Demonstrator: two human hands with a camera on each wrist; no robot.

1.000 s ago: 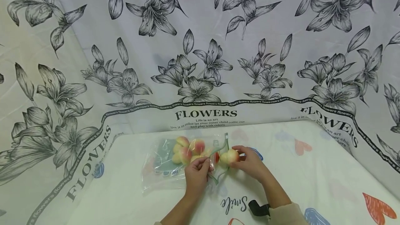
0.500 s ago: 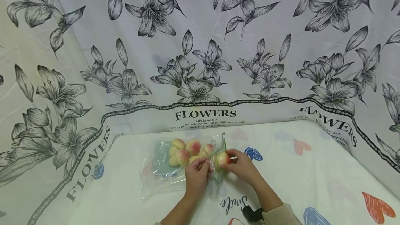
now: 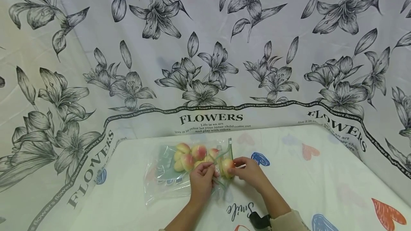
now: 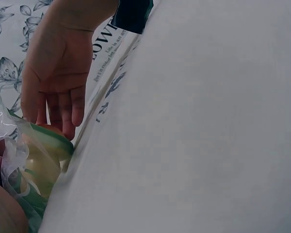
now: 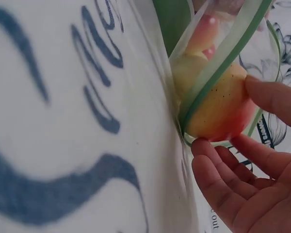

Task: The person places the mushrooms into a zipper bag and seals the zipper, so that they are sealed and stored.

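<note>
A clear zip bag point(image 3: 152, 190) with a green-edged mouth lies on the table, several yellow-and-red peaches point(image 3: 187, 160) inside it. My left hand point(image 3: 201, 181) pinches the near side of the bag's mouth. With thumb and fingertips, my right hand point(image 3: 249, 170) holds one peach point(image 3: 227, 167) at the opening. In the right wrist view, the green rim point(image 5: 228, 53) crosses in front of this peach point(image 5: 225, 109), so it is at least partly inside. The left wrist view shows the right hand point(image 4: 63, 77) beyond the bag's rim point(image 4: 58, 138); its fingertips are partly hidden there.
A white tablecloth point(image 3: 321, 177) printed with hearts and lettering covers the table. Behind it hangs a floral curtain point(image 3: 273, 17), meeting the table's back edge. A green panel point(image 3: 164, 167) shows at the bag's left end. A black strap point(image 3: 259, 220) is at the right wrist.
The right hand has moved left with the peach, from outside the bag's mouth to within its rim. The left hand has stayed at the rim. Over the last half second little has shifted.
</note>
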